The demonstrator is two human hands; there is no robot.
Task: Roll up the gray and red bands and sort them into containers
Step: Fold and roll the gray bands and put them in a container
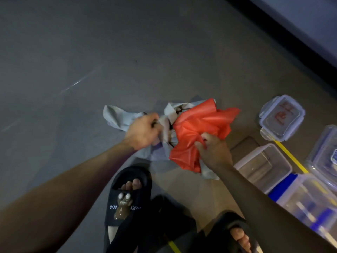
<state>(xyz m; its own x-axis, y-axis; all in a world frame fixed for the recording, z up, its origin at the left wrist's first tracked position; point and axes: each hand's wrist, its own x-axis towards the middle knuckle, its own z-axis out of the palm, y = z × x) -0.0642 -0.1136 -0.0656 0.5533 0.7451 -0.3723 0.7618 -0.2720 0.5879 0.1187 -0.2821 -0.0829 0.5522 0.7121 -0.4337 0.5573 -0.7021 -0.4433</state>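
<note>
A person stands over a gray floor (91, 52), both bare arms reaching down toward a crumpled heap of bands near the middle of the view. The left hand (143, 131), at about 9 o'clock from the heap, is closed in a fist around a bunched fold of the gray band (116, 115), whose loose end trails out toward 10 o'clock and lies on the floor. The right hand (213, 148), at about 5 o'clock from the heap, has its fingers curled into the red band (198, 125), pinching a fold of it; the red sheet spreads up toward 1 o'clock and lies over part of the gray one, the two tangled together between the hands. More pale gray material shows beneath the red band at 6 o'clock. Well off at 3 o'clock from the bands sits a clear container with a lid (281, 117) clipped on, red marks showing on its top. Just below it, at about 4 o'clock, an open clear container (264, 167) stands without a lid, and further clear containers (313, 203), blurred, crowd the right edge. A yellow line (290, 156) runs across the floor between them. At 6 o'clock the person's feet show in black slippers, the left slipper (127, 196) bearing a brown bear figure, the right slipper (235, 232) partly hidden by the right forearm.
</note>
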